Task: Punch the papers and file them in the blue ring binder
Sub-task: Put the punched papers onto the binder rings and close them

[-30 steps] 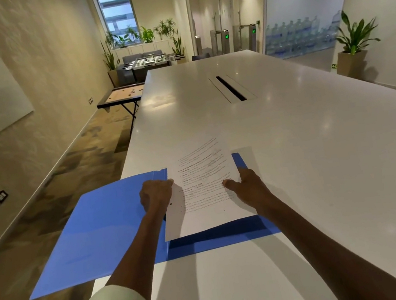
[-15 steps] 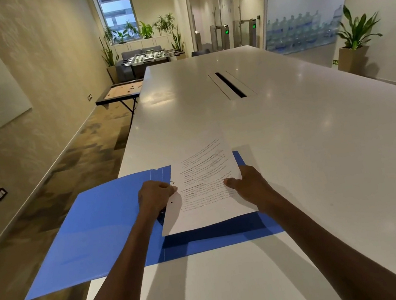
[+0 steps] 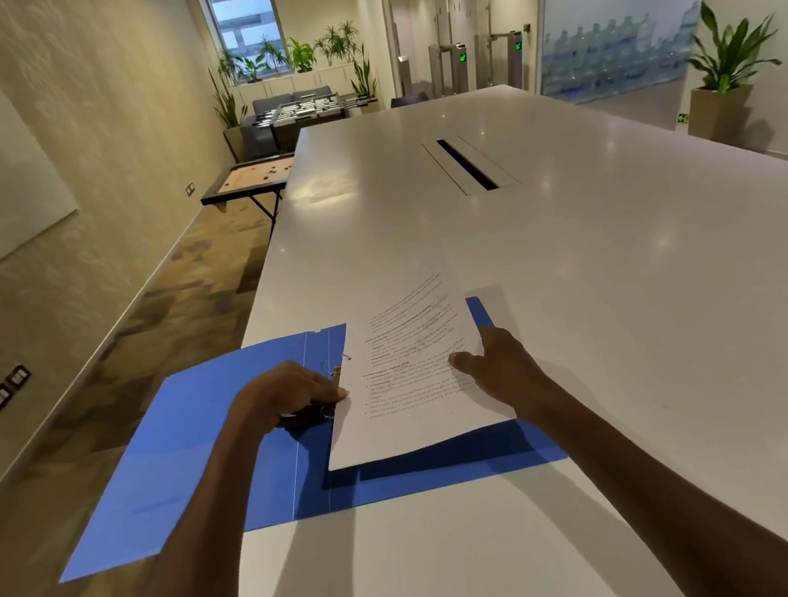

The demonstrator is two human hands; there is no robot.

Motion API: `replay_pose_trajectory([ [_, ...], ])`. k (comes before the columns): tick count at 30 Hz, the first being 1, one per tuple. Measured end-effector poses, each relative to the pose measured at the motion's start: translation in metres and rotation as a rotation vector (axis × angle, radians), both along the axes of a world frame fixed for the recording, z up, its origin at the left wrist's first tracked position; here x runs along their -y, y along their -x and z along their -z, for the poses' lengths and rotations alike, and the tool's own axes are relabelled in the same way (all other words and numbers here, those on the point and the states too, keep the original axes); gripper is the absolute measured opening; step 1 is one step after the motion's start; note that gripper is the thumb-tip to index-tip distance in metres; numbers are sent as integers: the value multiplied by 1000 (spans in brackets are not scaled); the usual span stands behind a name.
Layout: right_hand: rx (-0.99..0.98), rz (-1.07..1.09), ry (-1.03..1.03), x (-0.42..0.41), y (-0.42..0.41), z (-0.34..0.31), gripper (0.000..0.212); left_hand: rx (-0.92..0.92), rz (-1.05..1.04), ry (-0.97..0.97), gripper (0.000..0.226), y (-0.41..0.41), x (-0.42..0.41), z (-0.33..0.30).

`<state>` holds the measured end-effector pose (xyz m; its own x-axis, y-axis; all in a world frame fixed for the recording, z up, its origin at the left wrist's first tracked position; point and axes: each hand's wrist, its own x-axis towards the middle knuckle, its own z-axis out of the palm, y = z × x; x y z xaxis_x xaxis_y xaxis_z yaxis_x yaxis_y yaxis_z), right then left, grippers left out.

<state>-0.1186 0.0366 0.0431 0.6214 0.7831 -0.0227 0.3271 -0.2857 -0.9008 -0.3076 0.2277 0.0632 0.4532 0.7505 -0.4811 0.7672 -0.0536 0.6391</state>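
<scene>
papers [image 3: 409, 373] on open blue binder [image 3: 189, 449] | left hand [image 3: 288, 392] fingers at rings, grip unclear | right hand [image 3: 496, 367] fingers pinch papers' edge

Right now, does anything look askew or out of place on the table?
Yes. The open blue ring binder hangs its left cover past the white table's edge, and the printed white paper sheets sit tilted on it, near edge lifted.

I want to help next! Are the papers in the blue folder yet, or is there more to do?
Nearly. The blue ring binder already lies open on the white table. The papers are over its right half, with the left hand at their left edge by the metal rings and the right hand holding the other side. Whether they sit on the rings is unclear. Closing the binder remains.
</scene>
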Motion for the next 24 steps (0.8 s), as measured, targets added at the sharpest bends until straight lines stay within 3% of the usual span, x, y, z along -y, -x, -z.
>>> replay_pose_trajectory([
  [8, -6, 4, 14, 0, -2, 6, 35, -1, 0, -8, 25, -1, 1, 0],
  [15, 23, 5, 87, -1, -1, 16, 33, -72, -25, -127, 37, -4, 2, 13],
  [19, 127, 55, 222, -2, -4, 24, 28, -70, -39, -190, 40, -5, 5, 18],
  [24, 398, 125, 412, 2, -6, 17, 26, -64, -49, -227, 41, -2, 11, 18],
])
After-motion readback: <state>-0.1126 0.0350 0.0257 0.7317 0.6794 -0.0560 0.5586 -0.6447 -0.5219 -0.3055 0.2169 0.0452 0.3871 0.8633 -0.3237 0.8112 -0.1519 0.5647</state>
